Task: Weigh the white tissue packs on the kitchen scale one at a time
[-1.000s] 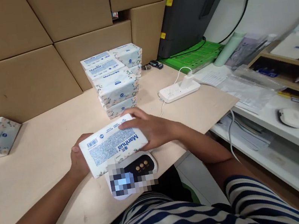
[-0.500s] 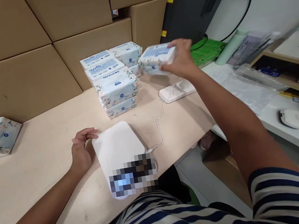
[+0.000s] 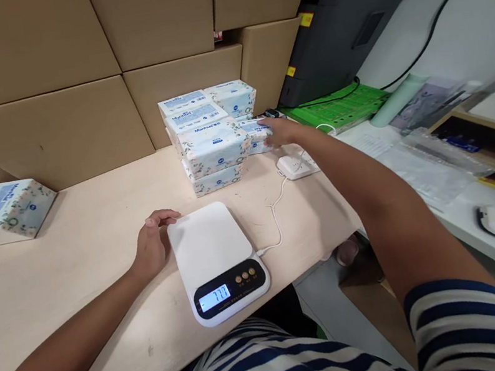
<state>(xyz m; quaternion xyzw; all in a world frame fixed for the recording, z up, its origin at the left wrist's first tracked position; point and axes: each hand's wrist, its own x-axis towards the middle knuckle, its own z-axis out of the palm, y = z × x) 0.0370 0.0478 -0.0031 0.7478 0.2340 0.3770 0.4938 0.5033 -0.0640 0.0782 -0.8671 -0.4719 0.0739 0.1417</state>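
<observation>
My right hand (image 3: pixel 284 131) grips a pack of tissues (image 3: pixel 254 128) by its right end. That pack is up against the right side of a stack of tissue packs (image 3: pixel 215 148), and its near left part is hidden by the stack. A white digital scale (image 3: pixel 209 239) lies near the table's front edge with its platform bare and blue display lit. Beside its far left corner rests my left hand (image 3: pixel 151 246), fingers loosely extended and the fingertips at the scale's edge. It holds nothing.
Another tissue pack (image 3: pixel 7 211) sits apart at the left. A white power strip (image 3: pixel 297 166) and a cable (image 3: pixel 277 221) lie right of the scale. Cardboard boxes (image 3: pixel 76 128) wall the back. A green mat (image 3: pixel 334 109) and a white side desk (image 3: pixel 451 208) are at right.
My right hand has lowered the tissue pack and brought it beside the stack. The left hand stays by the scale. The camera view has shifted, and the scale's display is now readable.
</observation>
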